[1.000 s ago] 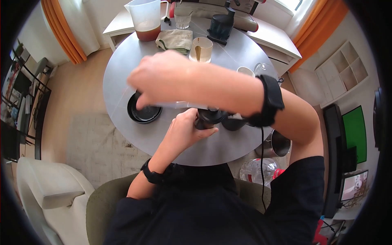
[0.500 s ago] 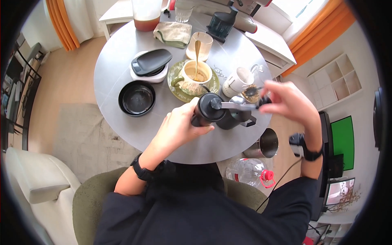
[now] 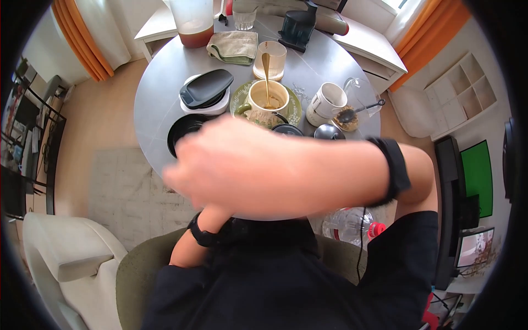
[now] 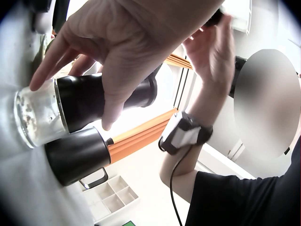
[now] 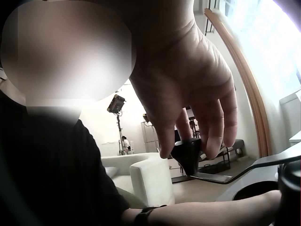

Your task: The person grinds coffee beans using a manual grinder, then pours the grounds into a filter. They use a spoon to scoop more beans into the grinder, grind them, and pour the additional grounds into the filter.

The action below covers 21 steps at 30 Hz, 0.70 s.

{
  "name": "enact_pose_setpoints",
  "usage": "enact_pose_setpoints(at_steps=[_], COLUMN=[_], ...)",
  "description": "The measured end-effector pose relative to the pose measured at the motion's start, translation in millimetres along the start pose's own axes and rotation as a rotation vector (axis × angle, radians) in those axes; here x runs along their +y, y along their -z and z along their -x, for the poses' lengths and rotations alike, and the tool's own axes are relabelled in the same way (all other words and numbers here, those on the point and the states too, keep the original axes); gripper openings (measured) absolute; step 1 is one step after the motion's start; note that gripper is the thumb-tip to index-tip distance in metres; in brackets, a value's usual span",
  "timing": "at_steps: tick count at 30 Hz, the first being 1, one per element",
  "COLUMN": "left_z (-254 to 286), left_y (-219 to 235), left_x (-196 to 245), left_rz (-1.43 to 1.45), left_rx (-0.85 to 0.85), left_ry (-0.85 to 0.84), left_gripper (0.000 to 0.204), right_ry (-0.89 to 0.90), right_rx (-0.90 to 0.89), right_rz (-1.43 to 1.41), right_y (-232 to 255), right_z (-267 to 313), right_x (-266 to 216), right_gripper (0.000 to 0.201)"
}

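In the left wrist view my left hand [image 4: 117, 52] grips the black body of a manual coffee grinder [image 4: 80, 103], its clear lower jar [image 4: 41, 115] close over the table. My right hand [image 3: 236, 168] is in front of the grinder in the head view, hiding it and most of my left hand. The right wrist view shows my right fingers around the black knob [image 5: 187, 157] of the grinder's crank arm [image 5: 247, 170]. Beside the grinder stands a black pitcher [image 4: 77, 157] with a handle.
A cup [image 3: 254, 107] with a gold spoon sits on a green plate [image 3: 296, 110]. Left of it are a black scoop [image 3: 206, 88] and a black bowl [image 3: 177, 129]. A white mug [image 3: 325, 104] stands at right. Farther back are a folded cloth [image 3: 234, 47] and a jug [image 3: 192, 25].
My right hand has swung the crank round, from the left to the right side, then back left and nearer the body. My left hand has kept its hold on the grinder.
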<state>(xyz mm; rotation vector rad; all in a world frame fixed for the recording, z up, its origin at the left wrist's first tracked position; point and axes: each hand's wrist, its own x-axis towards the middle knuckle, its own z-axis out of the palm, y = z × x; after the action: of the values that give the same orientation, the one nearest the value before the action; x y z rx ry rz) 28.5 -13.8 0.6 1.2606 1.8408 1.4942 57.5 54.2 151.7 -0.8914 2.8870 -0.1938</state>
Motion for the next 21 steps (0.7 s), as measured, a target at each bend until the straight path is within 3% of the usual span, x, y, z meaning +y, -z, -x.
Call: enact_pose_setpoints(at_steps=[1, 2, 3, 5, 7, 9, 11, 13, 15, 19, 21], left_z=[-1.9, -4.0, -6.8, -8.3, -8.0, -7.3, -6.9, -8.0, -8.5, -7.9, -6.7], left_y=[-0.9, -0.6, 2.8, 3.4, 4.2, 4.5, 3.4, 4.2, 4.3, 3.6, 3.6], left_x=[-14.1, -20.3, 1.2, 7.3, 6.2, 4.3, 2.6, 4.3, 4.4, 2.7, 1.2], left_rz=[-0.051, -0.1, -0.093, -0.128, -0.115, -0.102, -0.092, -0.057, -0.044, -0.074, -0.075], left_rx=[-0.025, -0.05, 0.0, 0.013, -0.015, -0.014, 0.013, -0.008, -0.012, 0.004, 0.013], left_ry=[-0.038, -0.076, 0.054, 0.035, 0.031, 0.019, -0.002, 0.044, 0.061, 0.027, 0.016], left_gripper=[0.044, 0.044, 0.048, 0.041, 0.048, 0.051, 0.05, 0.048, 0.047, 0.046, 0.045], right_ry=[0.002, -0.125, -0.253, -0.401, -0.473, -0.545, -0.474, -0.735, -0.819, -0.638, -0.613], right_rx=[0.018, 0.041, 0.062, 0.176, 0.212, 0.177, 0.294, 0.17, 0.098, 0.116, 0.017], right_rz=[-0.014, 0.021, 0.057, 0.082, 0.19, 0.122, 0.145, -0.028, -0.104, -0.23, -0.132], right_y=[1.1, 2.2, 1.9, -4.7, -2.9, 1.6, -4.9, 8.4, 12.3, 4.6, 4.6], right_z=[-12.7, -23.6, -30.3, -21.7, 5.4, 43.3, 92.3, 124.5, 153.3, 187.7, 180.4], right_x=[16.7, 33.1, 50.9, 93.2, 122.1, 141.7, 151.3, 115.4, 88.7, 29.9, -7.2], right_gripper=[0.034, 0.034, 0.035, 0.035, 0.036, 0.034, 0.031, 0.03, 0.032, 0.041, 0.032])
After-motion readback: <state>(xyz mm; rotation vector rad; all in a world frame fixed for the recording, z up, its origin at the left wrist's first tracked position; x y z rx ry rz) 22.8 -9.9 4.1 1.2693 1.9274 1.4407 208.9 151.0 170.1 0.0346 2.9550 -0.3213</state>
